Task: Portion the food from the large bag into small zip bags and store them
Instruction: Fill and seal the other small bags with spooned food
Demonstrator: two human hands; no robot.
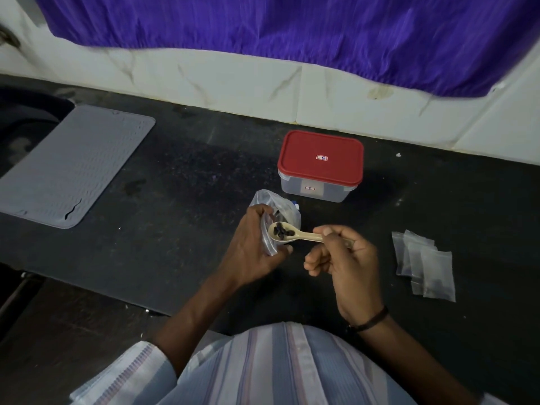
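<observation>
Black bench point(181, 182) carries everything; a purple cloth point(292, 27) hangs over the wall behind it. A grey ribbed mat point(76, 168) lies flat at the far left, well apart from the work. The red-lidded plastic box point(320, 165) stands shut just behind your hands; judged to be the store for the filled bags. The large bag point(282, 210), clear and crumpled, sits on the bench just in front of the box with dark food inside. Your left hand point(254, 244) grips a clear zip bag point(268, 242) by its edge, fingers curled round it, mouth turned toward the spoon; whether the mouth is fully open cannot be told. A fanned stack of small zip bags point(423, 264) lies flat at the right, apparently unfilled. Your right hand point(342, 258) pinches the handle of the beige spoon point(292, 233), bowl level, with a few dark pieces of food point(282, 230) in it, just beside the held bag. Handling: the film is thin, limp and slippery, so hold near the zip strip, where it is stiffest. The food is light, loose and will likely roll; keep the spoon level and tip only once the bowl is inside the mouth.
</observation>
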